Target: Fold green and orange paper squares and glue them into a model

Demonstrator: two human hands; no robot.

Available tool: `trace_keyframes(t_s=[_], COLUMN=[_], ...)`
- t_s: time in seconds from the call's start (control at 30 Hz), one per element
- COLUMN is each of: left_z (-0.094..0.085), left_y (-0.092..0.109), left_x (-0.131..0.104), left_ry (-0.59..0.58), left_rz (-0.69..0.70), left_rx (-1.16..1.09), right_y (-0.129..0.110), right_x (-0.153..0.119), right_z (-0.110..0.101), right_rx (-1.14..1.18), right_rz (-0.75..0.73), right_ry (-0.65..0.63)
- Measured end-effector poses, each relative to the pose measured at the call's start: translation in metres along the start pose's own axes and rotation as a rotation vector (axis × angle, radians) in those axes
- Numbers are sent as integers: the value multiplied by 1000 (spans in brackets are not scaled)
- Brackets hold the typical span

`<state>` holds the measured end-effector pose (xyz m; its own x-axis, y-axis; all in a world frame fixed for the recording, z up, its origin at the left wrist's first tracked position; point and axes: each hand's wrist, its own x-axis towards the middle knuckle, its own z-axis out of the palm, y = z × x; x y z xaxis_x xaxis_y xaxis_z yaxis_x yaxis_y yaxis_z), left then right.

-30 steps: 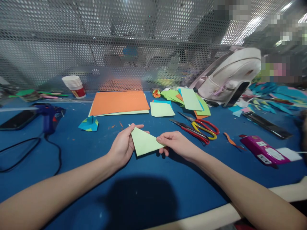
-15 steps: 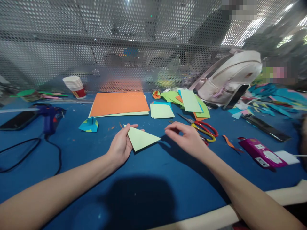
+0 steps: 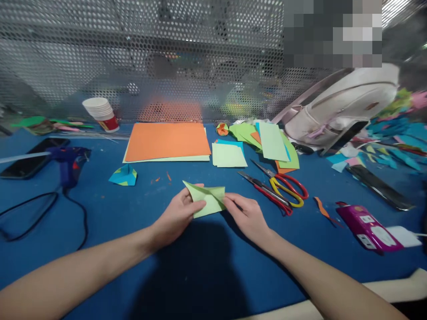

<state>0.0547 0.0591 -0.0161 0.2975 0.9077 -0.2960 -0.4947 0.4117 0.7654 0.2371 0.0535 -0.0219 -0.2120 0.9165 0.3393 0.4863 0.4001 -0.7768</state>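
Observation:
A pale green sheet of paper (image 3: 208, 203), partly folded, is held up over the blue table between both hands. My left hand (image 3: 178, 213) grips its left side, thumb on the near face and fingers behind. The right edge is pinched between thumb and fingers of my right hand (image 3: 247, 215). A flap along the paper's top stands a little open, with a pointed corner at upper left. Just beyond my right hand lie scissors with red and yellow handles (image 3: 289, 189) and a craft knife or second cutter with red handles (image 3: 268, 193).
Orange sheets (image 3: 168, 142) lie at the back, beside small pale green squares (image 3: 229, 154) and green paper pieces (image 3: 245, 135). On the left are a glue gun (image 3: 68, 162), a folded blue paper piece (image 3: 123, 175) and stacked cups (image 3: 102, 113). A purple power strip (image 3: 368, 226) sits right.
My right hand has come left and taken the paper's right edge. The paper, a flat folded triangle before, is now partly opened. My left thumb has shifted onto its face.

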Motion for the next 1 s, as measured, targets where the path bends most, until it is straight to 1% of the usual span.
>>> trace_keyframes(t_s=[0.07, 0.13, 0.2, 0.27, 0.37, 0.43, 0.53, 0.63, 0.7, 0.77, 1.0], left_z=[2, 4, 5, 4, 3, 3, 5, 6, 7, 7, 8], left_y=[2, 5, 6, 6, 5, 5, 6, 9, 10, 10, 10], left_x=[-2, -3, -4, -5, -7, -8, -8, -9, -10, -11, -12], left_ry=[-32, -26, -7, -11, -23, -11, 54, 141, 176, 187, 182], left_rz=[-12, -49, -88, -105, -104, -103, -87, -27, 8, 19, -13], left_rx=[37, 70, 96, 99, 78, 67, 68, 73, 80, 97, 106], right_y=[-1, -2, -2, -3, -7, -10, -14, -17, -18, -18, -19], right_x=[1, 2, 3, 4, 2, 0, -3, -4, -4, -4, -4], right_z=[-2, -3, -4, -3, 0, 3, 6, 8, 9, 11, 13], right_rx=[29, 78, 139, 210, 323, 384, 413, 401, 396, 395, 401], right_rz=[140, 257, 339, 382, 409, 427, 444, 444, 448, 457, 440], right_ry=[47, 71, 74, 65, 54, 51, 27, -9, -11, 6, 50])
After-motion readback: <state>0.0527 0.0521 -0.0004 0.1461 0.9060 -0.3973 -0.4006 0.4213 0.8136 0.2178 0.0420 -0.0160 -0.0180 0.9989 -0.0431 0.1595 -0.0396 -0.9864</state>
